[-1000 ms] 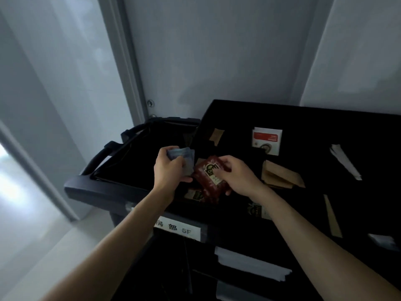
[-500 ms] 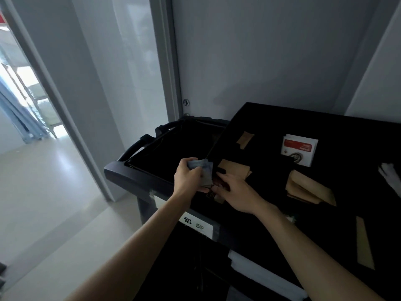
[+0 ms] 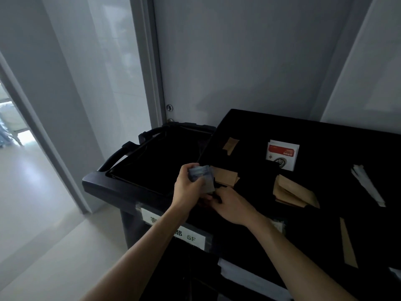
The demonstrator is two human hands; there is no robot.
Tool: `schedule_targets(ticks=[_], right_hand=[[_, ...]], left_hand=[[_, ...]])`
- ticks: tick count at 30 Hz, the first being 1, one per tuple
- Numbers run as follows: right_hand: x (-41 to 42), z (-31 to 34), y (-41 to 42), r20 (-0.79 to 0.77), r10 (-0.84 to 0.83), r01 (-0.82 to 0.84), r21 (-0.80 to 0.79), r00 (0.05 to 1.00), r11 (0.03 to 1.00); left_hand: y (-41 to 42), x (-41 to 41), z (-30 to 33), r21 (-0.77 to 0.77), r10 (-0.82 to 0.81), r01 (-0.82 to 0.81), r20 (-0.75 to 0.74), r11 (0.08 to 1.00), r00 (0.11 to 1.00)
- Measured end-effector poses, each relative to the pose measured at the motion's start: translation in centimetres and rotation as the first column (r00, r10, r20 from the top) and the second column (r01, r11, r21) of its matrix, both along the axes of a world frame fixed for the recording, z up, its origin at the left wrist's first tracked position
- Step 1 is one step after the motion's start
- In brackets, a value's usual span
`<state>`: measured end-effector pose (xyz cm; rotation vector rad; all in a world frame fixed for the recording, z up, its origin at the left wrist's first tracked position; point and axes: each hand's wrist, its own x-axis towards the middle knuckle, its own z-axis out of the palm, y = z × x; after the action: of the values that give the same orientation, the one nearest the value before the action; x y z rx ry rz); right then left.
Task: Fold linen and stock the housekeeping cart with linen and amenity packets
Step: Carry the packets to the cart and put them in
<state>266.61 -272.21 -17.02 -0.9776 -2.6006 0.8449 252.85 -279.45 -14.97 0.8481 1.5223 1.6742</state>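
My left hand [image 3: 187, 187] grips a small stack of grey-blue amenity packets [image 3: 201, 175] above the front edge of the black housekeeping cart [image 3: 104, 185]. My right hand [image 3: 232, 205] reaches down into a dark compartment just below the packets, palm down; its fingertips are hidden in the shadow. Brown paper packets [image 3: 225, 178] lie right behind the hands, and more brown packets [image 3: 293, 192] lie to the right. The red packet seen earlier is out of sight.
A red-and-white box [image 3: 282, 154] stands at the cart's back. White wrapped sticks [image 3: 366, 184] lie at the right. The cart's open black bin [image 3: 165, 157] is at the left. A white label [image 3: 186, 234] marks the cart front. White linen [image 3: 249, 276] sits on the shelf below. A doorway [image 3: 19, 148] opens at the left.
My right hand has lowered the red packet into the dark compartment, where it is no longer visible. My left hand keeps the grey-blue packets. My view has swung left.
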Motion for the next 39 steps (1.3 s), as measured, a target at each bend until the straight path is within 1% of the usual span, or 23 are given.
schedule_targets(ticks=[4,7,9,11,12,14,15,16,17,18,19,20,22,23,25,27,29,30,33,36,37,39], right_hand=[[0.0,-0.1,0.0,-0.026,-0.020,0.020,0.018,0.999,1.000],[0.2,-0.1,-0.2,-0.008,-0.051,0.051,0.045,0.999,0.998],[0.3,0.1,-0.6,-0.030,-0.082,0.084,0.063,0.996,0.994],[0.4,0.1,-0.8,-0.078,-0.147,0.155,0.111,0.986,0.982],[0.4,0.2,-0.7,-0.113,-0.193,0.209,0.159,0.975,0.965],[0.8,0.4,-0.6,-0.242,-0.295,0.348,0.216,0.924,0.912],[1.1,0.7,-0.6,-0.336,-0.348,0.421,0.172,0.875,0.891],[1.5,1.0,-0.6,-0.442,-0.391,0.462,0.061,0.807,0.885],[2.0,1.4,-0.7,-0.537,-0.423,0.437,-0.110,0.730,0.893],[2.6,1.8,-0.8,-0.593,-0.448,0.356,-0.274,0.669,0.893],[3.3,2.0,-0.9,-0.624,-0.455,0.269,-0.373,0.635,0.888],[4.1,2.2,-1.0,-0.632,-0.434,0.221,-0.390,0.642,0.894],[5.9,2.5,-0.9,-0.623,-0.382,0.235,-0.308,0.682,0.922],[6.9,2.6,-0.7,-0.625,-0.381,0.252,-0.289,0.681,0.924],[8.8,2.9,-0.1,-0.629,-0.448,0.280,-0.353,0.635,0.893],[10.8,3.1,0.4,-0.626,-0.507,0.295,-0.418,0.592,0.859],[12.7,3.1,0.8,-0.626,-0.527,0.303,-0.436,0.575,0.848],[13.6,3.0,0.8,-0.621,-0.531,0.307,-0.438,0.576,0.845],[15.9,2.9,1.0,-0.609,-0.552,0.331,-0.445,0.570,0.832],[18.6,3.7,0.7,-0.628,-0.549,0.347,-0.427,0.551,0.835],[19.8,4.3,0.7,-0.646,-0.547,0.363,-0.410,0.532,0.837],[22.8,5.7,0.8,-0.693,-0.555,0.426,-0.377,0.460,0.823]], left_hand=[[0.0,-0.5,-0.2,0.034,-0.056,0.055,0.013,0.998,0.998],[-0.1,-0.9,-0.1,0.041,-0.067,0.066,0.022,0.997,0.998],[0.0,-1.2,-0.2,0.046,-0.079,0.077,0.043,0.996,0.996],[0.2,-1.3,-0.2,0.047,-0.078,0.076,0.043,0.996,0.996],[0.3,-1.3,-0.1,0.046,-0.070,0.069,0.024,0.997,0.997],[0.5,-1.1,0.2,0.052,-0.077,0.078,-0.008,0.996,0.997],[0.5,-0.9,0.3,0.059,-0.101,0.101,-0.005,0.993,0.995],[0.6,-0.5,0.5,0.064,-0.139,0.139,0.003,0.988,0.990],[0.8,0.1,0.8,0.062,-0.183,0.182,0.001,0.981,0.983],[1.0,0.8,1.0,0.053,-0.224,0.224,-0.017,0.973,0.975],[1.2,1.6,1.3,0.042,-0.257,0.259,-0.041,0.965,0.965],[1.5,2.5,1.6,0.037,-0.282,0.285,-0.061,0.958,0.957],[2.2,4.5,2.2,0.042,-0.320,0.323,-0.073,0.945,0.945],[2.5,5.5,2.4,0.042,-0.334,0.338,-0.069,0.940,0.940],[3.2,7.3,2.7,0.032,-0.361,0.363,-0.044,0.931,0.931],[3.6,8.8,2.9,0.034,-0.405,0.404,0.035,0.914,0.914],[3.9,9.9,3.1,0.034,-0.451,0.450,0.101,0.893,0.887],[3.9,10.3,3.1,0.027,-0.471,0.471,0.103,0.882,0.876],[4.1,11.9,3.4,0.003,-0.533,0.534,0.066,0.846,0.844],[4.3,13.9,4.4,-0.009,-0.580,0.580,0.019,0.814,0.814],[4.5,14.8,4.8,-0.012,-0.596,0.596,-0.009,0.803,0.803],[4.8,17.0,5.5,-0.011,-0.626,0.626,-0.063,0.780,0.778]])
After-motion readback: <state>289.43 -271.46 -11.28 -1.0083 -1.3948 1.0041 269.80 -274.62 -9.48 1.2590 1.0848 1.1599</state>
